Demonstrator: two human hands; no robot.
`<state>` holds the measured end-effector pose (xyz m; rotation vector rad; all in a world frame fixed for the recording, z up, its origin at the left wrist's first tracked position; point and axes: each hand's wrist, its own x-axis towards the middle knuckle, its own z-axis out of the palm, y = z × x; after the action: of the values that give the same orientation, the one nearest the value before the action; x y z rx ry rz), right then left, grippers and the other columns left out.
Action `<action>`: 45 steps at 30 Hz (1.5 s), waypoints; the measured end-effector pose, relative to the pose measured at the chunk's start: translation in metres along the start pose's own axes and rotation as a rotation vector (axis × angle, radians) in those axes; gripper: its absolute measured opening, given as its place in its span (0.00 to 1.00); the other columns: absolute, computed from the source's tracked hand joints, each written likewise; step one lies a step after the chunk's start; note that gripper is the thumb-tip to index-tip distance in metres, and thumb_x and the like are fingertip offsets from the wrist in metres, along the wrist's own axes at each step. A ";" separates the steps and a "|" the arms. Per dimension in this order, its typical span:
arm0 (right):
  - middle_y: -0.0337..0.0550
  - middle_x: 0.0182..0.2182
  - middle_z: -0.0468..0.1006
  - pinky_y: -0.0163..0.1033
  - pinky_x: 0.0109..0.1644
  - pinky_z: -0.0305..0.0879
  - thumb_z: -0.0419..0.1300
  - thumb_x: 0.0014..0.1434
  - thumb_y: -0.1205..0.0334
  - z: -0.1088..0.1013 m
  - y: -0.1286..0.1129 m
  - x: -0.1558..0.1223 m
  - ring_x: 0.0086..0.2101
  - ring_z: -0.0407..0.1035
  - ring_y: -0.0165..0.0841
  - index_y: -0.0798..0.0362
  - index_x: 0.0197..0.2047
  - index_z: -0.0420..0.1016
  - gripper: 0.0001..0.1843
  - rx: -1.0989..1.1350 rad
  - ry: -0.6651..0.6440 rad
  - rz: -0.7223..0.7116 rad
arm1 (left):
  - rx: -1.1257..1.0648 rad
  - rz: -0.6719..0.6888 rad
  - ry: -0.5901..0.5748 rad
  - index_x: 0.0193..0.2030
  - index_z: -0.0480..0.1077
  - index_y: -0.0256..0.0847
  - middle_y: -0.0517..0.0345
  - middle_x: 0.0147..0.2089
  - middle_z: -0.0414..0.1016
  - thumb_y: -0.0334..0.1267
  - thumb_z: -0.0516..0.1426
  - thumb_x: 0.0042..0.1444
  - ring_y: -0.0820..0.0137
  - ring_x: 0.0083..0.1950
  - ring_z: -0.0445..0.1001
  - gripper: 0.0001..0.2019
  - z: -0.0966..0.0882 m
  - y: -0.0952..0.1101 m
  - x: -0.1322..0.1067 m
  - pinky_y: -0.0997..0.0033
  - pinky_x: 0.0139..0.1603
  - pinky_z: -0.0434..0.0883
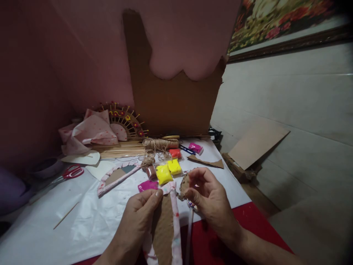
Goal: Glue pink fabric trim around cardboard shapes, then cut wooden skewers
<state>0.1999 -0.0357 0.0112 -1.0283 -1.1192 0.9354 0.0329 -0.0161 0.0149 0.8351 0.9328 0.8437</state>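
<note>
My left hand pinches the upper left edge of a long cardboard piece, bordered with pale pink fabric dotted in red. My right hand is raised beside its top corner, fingers curled and thumb apart from them. Just behind those fingertips shows a small rounded cardboard piece with a ragged edge; whether they touch it I cannot tell. Under the right hand, a thin white stick-like tool stands out against the red surface. Another fabric-edged cardboard piece lies farther left.
Yellow clay packets, a magenta packet and twine lie beyond my hands. Red-handled scissors and a thin wooden stick are on the left. Behind stand a decorated half-round fan and a tall cardboard sheet.
</note>
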 end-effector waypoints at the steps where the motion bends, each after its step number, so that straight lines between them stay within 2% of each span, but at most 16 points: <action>1: 0.35 0.27 0.66 0.31 0.29 0.61 0.68 0.48 0.54 0.000 -0.002 0.000 0.27 0.62 0.26 0.52 0.33 0.67 0.16 0.008 0.004 -0.010 | 0.010 -0.004 -0.003 0.25 0.72 0.37 0.59 0.19 0.72 0.52 0.63 0.42 0.73 0.20 0.69 0.17 -0.001 -0.001 0.000 0.78 0.21 0.64; 4: 0.34 0.21 0.66 0.31 0.25 0.57 0.66 0.52 0.56 0.001 -0.007 -0.002 0.22 0.60 0.24 0.54 0.26 0.68 0.13 0.016 0.002 -0.018 | 0.049 -0.009 0.019 0.23 0.69 0.36 0.60 0.19 0.71 0.52 0.62 0.44 0.75 0.19 0.68 0.18 -0.002 -0.005 0.001 0.81 0.19 0.61; 9: 0.35 0.22 0.67 0.31 0.20 0.56 0.60 0.58 0.56 0.001 -0.008 -0.003 0.19 0.61 0.24 0.53 0.30 0.70 0.09 0.148 0.062 -0.082 | -0.009 -0.030 0.001 0.24 0.70 0.36 0.59 0.18 0.72 0.51 0.63 0.44 0.73 0.20 0.69 0.17 -0.002 -0.006 0.003 0.79 0.20 0.62; 14: 0.39 0.24 0.68 0.32 0.19 0.57 0.53 0.62 0.53 -0.004 -0.011 -0.005 0.19 0.63 0.26 0.53 0.27 0.71 0.17 0.238 0.064 -0.172 | -0.036 -0.085 0.005 0.22 0.72 0.34 0.55 0.19 0.75 0.48 0.63 0.45 0.72 0.19 0.70 0.16 -0.001 -0.002 0.004 0.78 0.20 0.63; 16: 0.37 0.21 0.67 0.32 0.17 0.56 0.56 0.60 0.52 -0.004 -0.013 -0.004 0.18 0.62 0.25 0.53 0.25 0.70 0.16 0.212 0.061 -0.169 | -0.047 -0.103 0.004 0.23 0.73 0.34 0.53 0.19 0.76 0.48 0.63 0.45 0.71 0.19 0.71 0.16 0.000 -0.001 0.003 0.77 0.20 0.64; 19: 0.34 0.18 0.66 0.31 0.17 0.55 0.65 0.52 0.56 -0.002 -0.014 -0.002 0.16 0.60 0.25 0.53 0.27 0.70 0.10 0.116 0.037 -0.060 | -0.066 -0.109 -0.009 0.27 0.75 0.34 0.52 0.20 0.76 0.47 0.64 0.44 0.70 0.20 0.72 0.16 0.002 0.002 0.000 0.77 0.21 0.65; 22: 0.37 0.22 0.70 0.32 0.21 0.60 0.63 0.54 0.57 0.002 -0.012 -0.003 0.20 0.65 0.27 0.53 0.30 0.71 0.09 0.040 -0.015 -0.024 | -0.073 -0.095 0.009 0.26 0.75 0.33 0.53 0.19 0.76 0.47 0.65 0.41 0.72 0.19 0.71 0.16 0.004 0.004 -0.001 0.78 0.20 0.64; 25: 0.33 0.18 0.64 0.30 0.17 0.53 0.57 0.59 0.53 0.002 -0.008 -0.004 0.16 0.57 0.23 0.53 0.31 0.69 0.12 0.058 -0.051 -0.009 | -0.089 -0.057 0.014 0.24 0.74 0.33 0.54 0.19 0.75 0.49 0.65 0.40 0.73 0.18 0.69 0.18 0.005 0.004 0.000 0.78 0.21 0.64; 29: 0.28 0.14 0.53 0.28 0.15 0.45 0.55 0.58 0.45 -0.006 -0.008 0.003 0.14 0.47 0.20 0.53 0.26 0.65 0.20 0.009 -0.001 0.000 | -0.050 -0.034 0.020 0.22 0.72 0.34 0.57 0.17 0.73 0.47 0.64 0.43 0.75 0.17 0.68 0.16 0.004 0.003 -0.001 0.81 0.17 0.60; 33: 0.27 0.13 0.52 0.28 0.15 0.43 0.51 0.59 0.42 -0.018 -0.013 0.021 0.13 0.44 0.20 0.53 0.22 0.59 0.24 -0.133 0.037 0.006 | -0.033 0.023 0.051 0.23 0.72 0.34 0.57 0.18 0.73 0.44 0.64 0.44 0.75 0.17 0.68 0.13 0.002 0.005 0.000 0.80 0.17 0.62; 34: 0.28 0.13 0.55 0.28 0.15 0.46 0.50 0.60 0.43 -0.022 -0.015 0.025 0.13 0.47 0.21 0.53 0.23 0.60 0.23 -0.211 0.015 -0.006 | -0.039 0.045 0.061 0.23 0.72 0.34 0.57 0.18 0.74 0.44 0.64 0.43 0.75 0.17 0.68 0.13 0.001 0.006 0.000 0.80 0.17 0.63; 37: 0.34 0.19 0.67 0.30 0.19 0.55 0.56 0.56 0.48 -0.035 -0.018 0.029 0.17 0.57 0.23 0.54 0.27 0.66 0.17 -0.350 -0.019 -0.010 | -0.063 0.095 0.097 0.24 0.71 0.34 0.58 0.19 0.74 0.44 0.65 0.42 0.74 0.17 0.68 0.13 0.000 0.009 0.002 0.79 0.17 0.63; 41: 0.35 0.18 0.68 0.34 0.23 0.57 0.60 0.52 0.60 -0.055 -0.020 0.018 0.20 0.60 0.27 0.53 0.24 0.68 0.09 -0.568 0.003 -0.025 | -0.120 0.131 0.107 0.24 0.71 0.34 0.60 0.18 0.73 0.42 0.65 0.40 0.73 0.17 0.69 0.13 -0.002 0.011 0.002 0.77 0.19 0.67; 45: 0.38 0.21 0.69 0.39 0.32 0.57 0.56 0.54 0.63 -0.065 -0.019 -0.001 0.25 0.62 0.32 0.52 0.20 0.68 0.12 -0.795 -0.043 -0.064 | -0.125 0.156 0.113 0.24 0.70 0.33 0.59 0.18 0.73 0.42 0.66 0.39 0.73 0.17 0.70 0.14 -0.001 0.013 0.000 0.77 0.17 0.66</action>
<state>0.2646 -0.0520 0.0214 -1.5941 -1.6005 0.4457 0.0294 -0.0107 0.0259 0.7643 0.9118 1.0827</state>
